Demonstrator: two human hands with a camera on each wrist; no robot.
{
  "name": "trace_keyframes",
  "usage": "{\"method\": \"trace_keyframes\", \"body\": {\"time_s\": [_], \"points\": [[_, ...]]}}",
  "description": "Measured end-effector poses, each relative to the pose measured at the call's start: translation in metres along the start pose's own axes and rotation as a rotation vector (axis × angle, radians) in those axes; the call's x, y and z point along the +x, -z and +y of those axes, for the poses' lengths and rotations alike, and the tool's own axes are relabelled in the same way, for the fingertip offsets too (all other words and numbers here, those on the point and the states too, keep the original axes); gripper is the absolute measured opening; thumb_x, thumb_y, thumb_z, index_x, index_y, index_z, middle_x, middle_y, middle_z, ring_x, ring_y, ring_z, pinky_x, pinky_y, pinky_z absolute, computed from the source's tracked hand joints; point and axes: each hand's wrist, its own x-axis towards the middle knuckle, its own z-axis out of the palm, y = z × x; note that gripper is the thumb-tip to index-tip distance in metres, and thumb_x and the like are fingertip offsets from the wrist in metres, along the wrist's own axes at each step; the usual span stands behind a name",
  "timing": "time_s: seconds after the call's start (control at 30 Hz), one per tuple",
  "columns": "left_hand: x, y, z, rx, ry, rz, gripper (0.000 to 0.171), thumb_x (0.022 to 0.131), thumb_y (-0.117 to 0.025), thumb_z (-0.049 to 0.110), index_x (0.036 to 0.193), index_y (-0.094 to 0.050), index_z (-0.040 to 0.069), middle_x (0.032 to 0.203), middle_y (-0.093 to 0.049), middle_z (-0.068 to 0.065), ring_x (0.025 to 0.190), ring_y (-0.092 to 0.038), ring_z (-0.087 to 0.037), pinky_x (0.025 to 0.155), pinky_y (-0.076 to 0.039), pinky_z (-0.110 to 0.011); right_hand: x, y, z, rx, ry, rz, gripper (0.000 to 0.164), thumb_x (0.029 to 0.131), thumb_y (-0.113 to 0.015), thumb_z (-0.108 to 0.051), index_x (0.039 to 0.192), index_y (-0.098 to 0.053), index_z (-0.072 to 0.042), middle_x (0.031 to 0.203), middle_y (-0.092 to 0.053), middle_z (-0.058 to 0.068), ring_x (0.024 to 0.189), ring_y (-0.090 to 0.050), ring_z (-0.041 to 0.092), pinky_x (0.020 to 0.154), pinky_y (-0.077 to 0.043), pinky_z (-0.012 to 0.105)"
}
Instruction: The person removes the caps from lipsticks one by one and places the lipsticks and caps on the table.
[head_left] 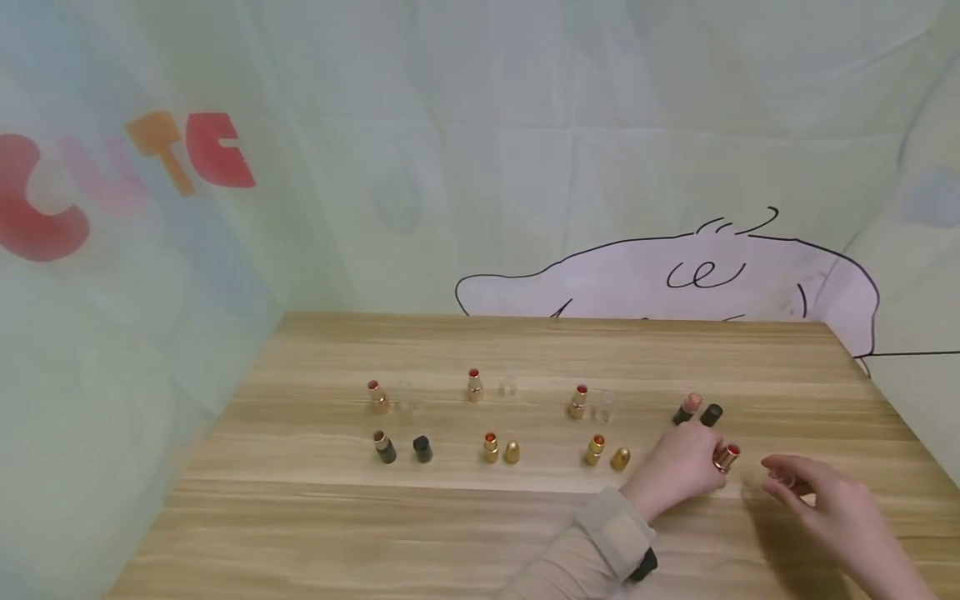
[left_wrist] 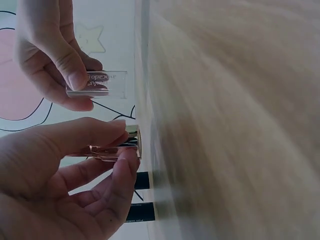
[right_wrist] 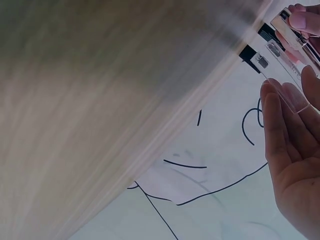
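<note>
In the head view my left hand (head_left: 678, 468) grips a shiny gold lipstick (head_left: 726, 457) near the table's right side, its red tip pointing up. The left wrist view shows thumb and fingers round its gold base (left_wrist: 132, 142), close over the wood. To the right, my right hand (head_left: 840, 510) pinches a clear lipstick cap (left_wrist: 111, 85) between thumb and fingers. Cap and lipstick are apart. In the right wrist view the clear cap (right_wrist: 282, 67) extends from the fingertips toward the table. Just beyond the left hand stand a pink lipstick (head_left: 690, 405) and its black cap (head_left: 711, 414).
Behind stand red-tipped lipsticks (head_left: 577, 402) with clear caps (head_left: 605, 405) beside them. Nearer are gold lipsticks (head_left: 594, 450) with gold caps (head_left: 620, 458), plus a dark lipstick (head_left: 386, 448) beside a black cap (head_left: 422, 449). A printed curtain (head_left: 480, 167) hangs behind the wooden table (head_left: 337, 533).
</note>
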Motion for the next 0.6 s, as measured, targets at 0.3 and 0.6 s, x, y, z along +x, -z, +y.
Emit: {"method": "trace_keyframes", "body": {"time_s": [0.3, 0.6], "points": [[0.0022, -0.0019, 0.0008, 0.015, 0.016, -0.040, 0.025, 0.075, -0.078, 0.029, 0.069, -0.055, 0.023, 0.064, -0.050, 0.015, 0.059, -0.045, 0.000, 0.053, -0.033, -0.016, 0.0032, -0.0039, -0.0016, -0.013, 0.005, -0.071, 0.022, 0.074, -0.079, -0.006, 0.094, -0.070, -0.006, 0.074, -0.069, -0.003, 0.065, -0.051, -0.014, 0.055, -0.046, 0.020], [0.0012, -0.0037, 0.0012, 0.005, 0.022, -0.059, 0.023, 0.077, -0.076, 0.026, 0.070, -0.055, 0.022, 0.064, -0.049, 0.014, 0.056, -0.044, -0.001, 0.050, -0.033, -0.017, 0.0054, -0.0099, -0.0019, -0.041, 0.002, -0.116, 0.024, 0.070, -0.080, -0.001, 0.092, -0.071, -0.004, 0.075, -0.069, -0.002, 0.064, -0.050, -0.011, 0.056, -0.049, 0.023]]}}
